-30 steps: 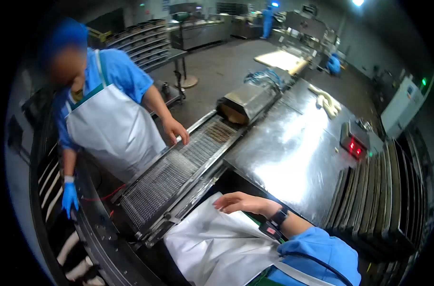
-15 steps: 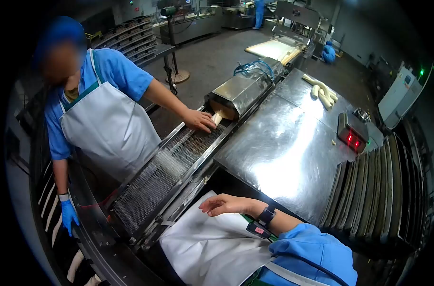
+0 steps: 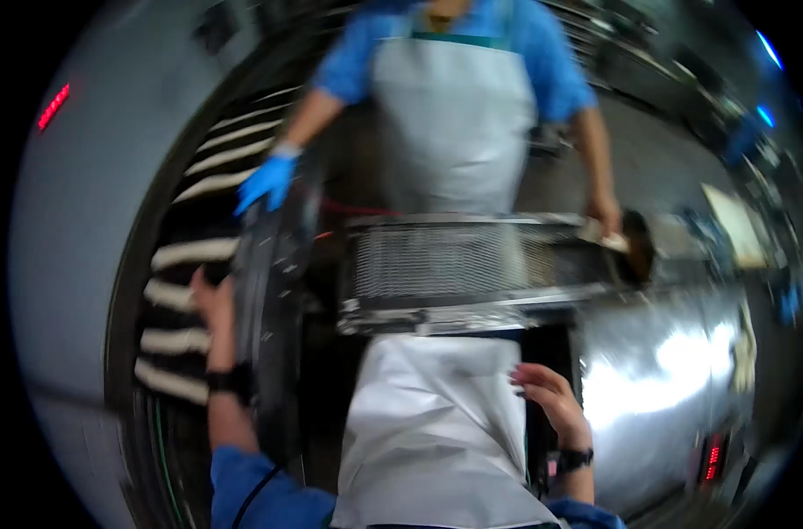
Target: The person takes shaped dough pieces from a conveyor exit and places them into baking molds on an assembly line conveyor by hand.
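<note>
My left hand (image 3: 214, 307) reaches over the dark rack at the left, fingers apart and somewhat blurred. It is beside a pale dough strip (image 3: 168, 295); whether it touches the strip I cannot tell. More strips lie in a row above and below, such as another dough strip (image 3: 174, 340). My right hand (image 3: 549, 392) hangs at the right edge of my white apron (image 3: 436, 406), its fingers loosely bent and apart, holding nothing.
A mesh conveyor (image 3: 436, 263) runs across in front of me. Behind it a co-worker in a white apron (image 3: 450, 115) has a blue-gloved hand (image 3: 269, 183) near the rack and a bare hand (image 3: 606, 220) at a pale piece. At right stands a metal table (image 3: 653, 379).
My view has swung left, bringing the rack of dough strips and my left hand into sight. My right hand stays by my apron. The co-worker's hand remains at the conveyor's far end.
</note>
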### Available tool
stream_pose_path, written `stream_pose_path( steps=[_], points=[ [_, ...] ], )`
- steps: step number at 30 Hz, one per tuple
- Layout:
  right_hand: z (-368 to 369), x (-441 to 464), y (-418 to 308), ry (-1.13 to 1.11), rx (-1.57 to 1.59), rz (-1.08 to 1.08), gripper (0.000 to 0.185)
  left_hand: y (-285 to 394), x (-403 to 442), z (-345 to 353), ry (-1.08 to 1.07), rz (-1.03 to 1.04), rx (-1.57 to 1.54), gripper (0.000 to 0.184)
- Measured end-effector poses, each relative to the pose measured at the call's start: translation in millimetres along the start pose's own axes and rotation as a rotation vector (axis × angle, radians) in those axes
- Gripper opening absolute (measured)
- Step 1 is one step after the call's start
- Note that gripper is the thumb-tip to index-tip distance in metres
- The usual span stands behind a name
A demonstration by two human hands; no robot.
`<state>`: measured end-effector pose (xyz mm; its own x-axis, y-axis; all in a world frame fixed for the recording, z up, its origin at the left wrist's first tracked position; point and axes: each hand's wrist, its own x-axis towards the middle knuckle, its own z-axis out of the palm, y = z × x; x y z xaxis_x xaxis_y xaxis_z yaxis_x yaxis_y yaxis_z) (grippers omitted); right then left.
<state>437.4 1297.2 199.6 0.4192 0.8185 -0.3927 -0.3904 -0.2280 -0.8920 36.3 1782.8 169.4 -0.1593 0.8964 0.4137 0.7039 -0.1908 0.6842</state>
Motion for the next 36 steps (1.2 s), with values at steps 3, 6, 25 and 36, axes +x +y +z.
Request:
stream_pose_path(
  steps=[3, 6, 25, 36],
  points=[
    [3, 7, 1, 0.041, -0.041, 0.031, 0.044, 5, 8, 12, -0.049, -0.279, -0.441, 0.069],
    [3, 15, 5, 0.019, -0.036, 0.038, 0.043, 45, 10, -5, 0.017, -0.388, -0.352, 0.067],
    [30, 32, -3, -0.056, -0.08, 0.034, 0.045, 49, -7, 13, 0.164, -0.202, -0.101, 0.054],
    [10, 20, -14, 0.023, -0.057, 0.038, 0.042, 62, -41, 25, -0.483, 0.791, 0.32, 0.046]
  ],
)
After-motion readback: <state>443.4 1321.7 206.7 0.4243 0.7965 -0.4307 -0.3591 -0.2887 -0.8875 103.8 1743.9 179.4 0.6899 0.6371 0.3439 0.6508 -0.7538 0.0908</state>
